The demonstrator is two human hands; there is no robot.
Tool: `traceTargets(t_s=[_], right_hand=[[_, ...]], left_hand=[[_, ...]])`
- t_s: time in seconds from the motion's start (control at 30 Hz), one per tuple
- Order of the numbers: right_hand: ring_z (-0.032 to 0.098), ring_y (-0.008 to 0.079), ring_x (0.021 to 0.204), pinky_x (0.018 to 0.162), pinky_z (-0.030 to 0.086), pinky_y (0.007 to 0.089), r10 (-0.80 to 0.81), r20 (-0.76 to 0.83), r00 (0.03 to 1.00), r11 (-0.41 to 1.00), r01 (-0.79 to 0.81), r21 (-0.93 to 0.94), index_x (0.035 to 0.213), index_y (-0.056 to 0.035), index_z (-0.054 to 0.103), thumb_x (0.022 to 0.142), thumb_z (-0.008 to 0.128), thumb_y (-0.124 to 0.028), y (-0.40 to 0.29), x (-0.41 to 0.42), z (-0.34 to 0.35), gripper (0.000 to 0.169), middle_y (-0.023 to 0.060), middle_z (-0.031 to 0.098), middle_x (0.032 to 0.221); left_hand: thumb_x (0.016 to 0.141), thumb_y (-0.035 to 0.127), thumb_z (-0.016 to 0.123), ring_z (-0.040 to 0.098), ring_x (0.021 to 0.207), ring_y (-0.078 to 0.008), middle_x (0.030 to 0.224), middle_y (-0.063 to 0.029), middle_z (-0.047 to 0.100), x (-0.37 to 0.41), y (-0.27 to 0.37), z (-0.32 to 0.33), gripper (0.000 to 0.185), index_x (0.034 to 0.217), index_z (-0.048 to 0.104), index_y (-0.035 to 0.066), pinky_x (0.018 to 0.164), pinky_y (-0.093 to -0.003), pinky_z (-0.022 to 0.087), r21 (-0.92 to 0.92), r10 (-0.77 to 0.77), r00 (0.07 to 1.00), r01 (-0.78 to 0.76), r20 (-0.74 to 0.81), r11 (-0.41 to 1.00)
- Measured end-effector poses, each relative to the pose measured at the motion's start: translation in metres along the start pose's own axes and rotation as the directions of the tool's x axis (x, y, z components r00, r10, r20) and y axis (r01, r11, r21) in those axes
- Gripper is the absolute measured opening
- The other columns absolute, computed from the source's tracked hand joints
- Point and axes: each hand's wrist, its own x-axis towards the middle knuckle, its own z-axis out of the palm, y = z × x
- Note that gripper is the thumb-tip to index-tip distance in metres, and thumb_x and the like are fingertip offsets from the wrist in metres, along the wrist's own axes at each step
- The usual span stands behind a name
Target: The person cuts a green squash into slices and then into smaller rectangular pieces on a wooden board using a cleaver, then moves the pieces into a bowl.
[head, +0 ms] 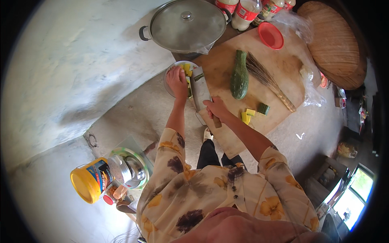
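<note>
My right hand grips the wooden handle of a cleaver. Its wide blade lies at the left edge of the wooden board, beside a bowl. A dark green sliver clings to the blade. My left hand reaches into the bowl, over yellow squash pieces; its fingertips are partly hidden, so whether it holds a piece is unclear. A long green squash lies on the board. Nearer me are cut yellow pieces and a green-skinned chunk.
A large lidded pan stands at the back, next to several bottles. A straw whisk brush, a red bowl and a plastic bag are on the board. A wicker lid is at right; a yellow bucket is lower left.
</note>
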Motion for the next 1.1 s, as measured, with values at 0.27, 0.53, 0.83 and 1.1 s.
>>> traceTargets(t_s=[0.27, 0.53, 0.83, 1.1], right_hand=[[0.051, 0.0137, 0.043, 0.038, 0.042, 0.0321, -0.113, -0.062, 0.992, 0.991, 0.108, -0.078, 0.082, -0.0011, 0.055, 0.095, 0.064, -0.019, 0.000, -0.001, -0.015, 0.024, 0.0047, 0.053, 0.060], [0.053, 0.0141, 0.042, 0.037, 0.042, 0.0334, -0.197, -0.097, 0.976, 0.945, 0.162, -0.284, 0.082, 0.0012, 0.056, 0.096, 0.062, -0.021, 0.008, -0.005, -0.024, 0.028, 0.0055, 0.054, 0.060], [0.052, 0.0125, 0.041, 0.039, 0.041, 0.0326, -0.250, -0.101, 0.963, 0.925, 0.206, -0.320, 0.080, 0.0002, 0.056, 0.097, 0.062, -0.021, 0.009, -0.038, -0.014, 0.028, 0.0035, 0.052, 0.054], [0.047, 0.0112, 0.041, 0.038, 0.037, 0.0311, -0.196, -0.263, 0.945, 0.980, 0.183, -0.073, 0.076, -0.0024, 0.054, 0.101, 0.061, -0.025, 0.123, -0.142, -0.080, 0.035, 0.0011, 0.049, 0.053]], left_hand=[[0.097, 0.011, 0.060, 0.062, 0.109, -0.0350, 0.114, -0.0150, 0.070, 0.015, 0.018, -0.011, 0.021, 0.112, 0.069, 0.002, 0.098, -0.0450, 0.046, -0.093, -0.087, 0.995, 0.082, -0.048, 0.992], [0.087, 0.010, 0.072, 0.061, 0.112, -0.0306, 0.118, -0.0089, 0.069, 0.001, 0.081, -0.033, 0.023, 0.109, 0.072, 0.006, 0.097, -0.0425, 0.046, -0.213, 0.180, 0.960, -0.134, 0.214, 0.968], [0.084, 0.002, 0.067, 0.062, 0.106, -0.0328, 0.108, -0.0119, 0.068, -0.005, 0.021, -0.034, 0.025, 0.109, 0.068, 0.006, 0.091, -0.0440, 0.048, 0.026, 0.167, 0.946, -0.181, 0.277, 0.983], [0.089, 0.001, 0.066, 0.061, 0.112, -0.0357, 0.118, -0.0138, 0.066, -0.055, 0.104, -0.052, 0.030, 0.119, 0.067, 0.007, 0.097, -0.0438, 0.050, -0.344, 0.233, 0.907, -0.106, 0.352, 0.933]])
